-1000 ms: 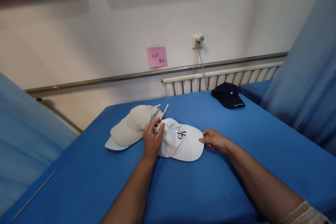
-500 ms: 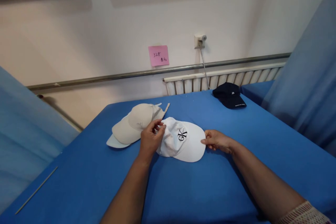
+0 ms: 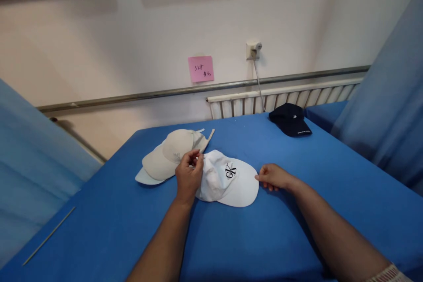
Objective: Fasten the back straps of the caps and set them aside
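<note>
A white cap (image 3: 228,179) with a black logo lies in the middle of the blue table (image 3: 251,238), its brim pointing right. My left hand (image 3: 189,177) is closed in a pinch on the back edge of this cap's crown. My right hand (image 3: 273,176) has curled fingers touching the tip of the brim. A beige cap (image 3: 168,155) lies just left of the white one, close behind my left hand, with its strap ends sticking out at the back.
A dark navy cap (image 3: 291,120) sits at the table's far right corner. Behind are a white wall with a pink note (image 3: 200,68), a radiator (image 3: 280,98), a socket with a cable (image 3: 253,50). Blue fabric hangs on both sides.
My left hand's fingers have closed into a tighter pinch on the back of the white cap. The cap has shifted slightly. My right hand stays at the brim.
</note>
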Demonstrator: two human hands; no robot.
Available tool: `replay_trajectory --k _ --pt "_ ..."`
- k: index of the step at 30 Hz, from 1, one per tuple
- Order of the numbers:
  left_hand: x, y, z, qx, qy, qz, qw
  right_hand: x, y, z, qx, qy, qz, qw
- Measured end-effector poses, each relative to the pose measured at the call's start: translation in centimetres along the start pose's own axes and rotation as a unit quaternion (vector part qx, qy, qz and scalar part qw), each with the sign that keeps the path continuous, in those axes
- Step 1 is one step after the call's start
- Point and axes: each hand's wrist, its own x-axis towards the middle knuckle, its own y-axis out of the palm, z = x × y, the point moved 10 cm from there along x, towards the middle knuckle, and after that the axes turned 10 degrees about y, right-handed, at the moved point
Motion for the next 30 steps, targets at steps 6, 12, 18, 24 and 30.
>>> replay_trajectory --k 6,12,18,24,30 --pt "0.0 1.5 -0.5 0.009 0.035 0.076 0.996 -0.2 -2.1 1.6 -0.009 -0.086 -0.168 0.982" --pt "0.0 1.9 -0.7 0.028 0.035 0.094 0.995 -1.8 -1.6 5.1 -0.011 -0.190 -0.267 0.945" --pt "0.0 2.1 -0.3 0.029 0.035 0.097 0.994 -1.5 1.3 10.1 -0.079 -0.247 -0.255 0.932" --pt "-0.4 2.2 -0.5 0.017 0.049 0.090 0.995 -0.1 3.7 13.3 -0.168 -0.249 -0.266 0.916" --pt "-0.9 0.9 -2.0 0.047 0.092 0.039 0.994 -0.8 1.2 11.1 -0.074 -0.211 -0.309 0.924"
